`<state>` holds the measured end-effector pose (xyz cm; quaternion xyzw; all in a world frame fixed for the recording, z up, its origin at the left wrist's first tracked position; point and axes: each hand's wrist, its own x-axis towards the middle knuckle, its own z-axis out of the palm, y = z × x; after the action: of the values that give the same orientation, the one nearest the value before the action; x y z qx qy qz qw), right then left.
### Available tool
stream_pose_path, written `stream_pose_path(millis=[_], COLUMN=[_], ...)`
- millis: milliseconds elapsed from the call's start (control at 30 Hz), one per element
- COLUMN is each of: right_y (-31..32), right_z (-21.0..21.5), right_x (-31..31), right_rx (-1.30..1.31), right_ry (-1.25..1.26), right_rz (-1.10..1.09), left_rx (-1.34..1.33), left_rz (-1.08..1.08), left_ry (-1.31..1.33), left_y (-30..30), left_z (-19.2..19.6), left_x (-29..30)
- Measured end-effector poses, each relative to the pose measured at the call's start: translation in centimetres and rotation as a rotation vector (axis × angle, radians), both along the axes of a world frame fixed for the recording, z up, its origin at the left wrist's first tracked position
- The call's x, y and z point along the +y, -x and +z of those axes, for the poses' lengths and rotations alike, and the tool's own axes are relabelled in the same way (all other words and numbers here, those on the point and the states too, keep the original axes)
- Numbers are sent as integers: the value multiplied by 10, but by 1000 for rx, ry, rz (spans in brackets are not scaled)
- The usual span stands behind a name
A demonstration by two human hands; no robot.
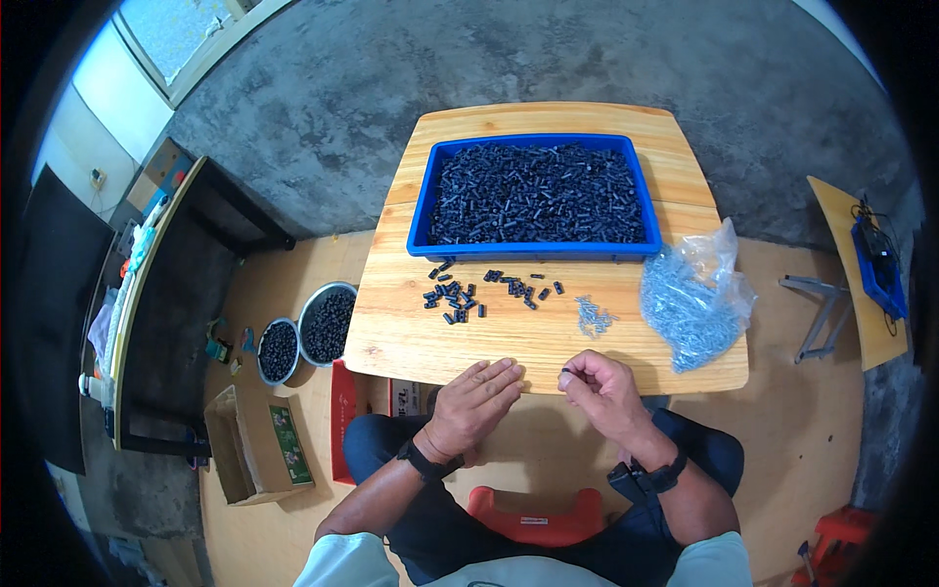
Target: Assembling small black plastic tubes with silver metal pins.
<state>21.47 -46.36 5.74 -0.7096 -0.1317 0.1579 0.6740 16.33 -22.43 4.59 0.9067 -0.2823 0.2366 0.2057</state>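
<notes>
Hands work at the table's near edge: right hand pinches a small dark piece between fingertips, left hand lies flat and empty just beside it. Loose black pieces lie below the blue tray; small screws beside a clear bag. Judgement: steady the part over the edge, using the free hand for support.

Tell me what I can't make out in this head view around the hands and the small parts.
- Right hand: a tiny dark piece at the fingertips, too small to identify.
- Left hand: palm down at the table edge; anything beneath is hidden.
- Blue tray: depth hidden by its black parts.
- Clear bag: silvery contents too small to identify.
</notes>
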Motion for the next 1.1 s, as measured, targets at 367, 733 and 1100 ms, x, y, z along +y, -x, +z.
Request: stream_pose_path(millis=[367, 733, 1100], right_y=[3, 6, -1], right_z=[1, 13, 8], right_x=[4, 0, -6], right_rx=[-45, -197, 106], right_ry=[15, 12, -270], right_rz=[-15, -60, -118], left_rx=[575, 821, 286], left_rz=[199, -116, 34], left_ry=[840, 1149, 373], left_y=[-19, -41, -61], left_z=[29, 20, 24], left_x=[-26, -37, -47])
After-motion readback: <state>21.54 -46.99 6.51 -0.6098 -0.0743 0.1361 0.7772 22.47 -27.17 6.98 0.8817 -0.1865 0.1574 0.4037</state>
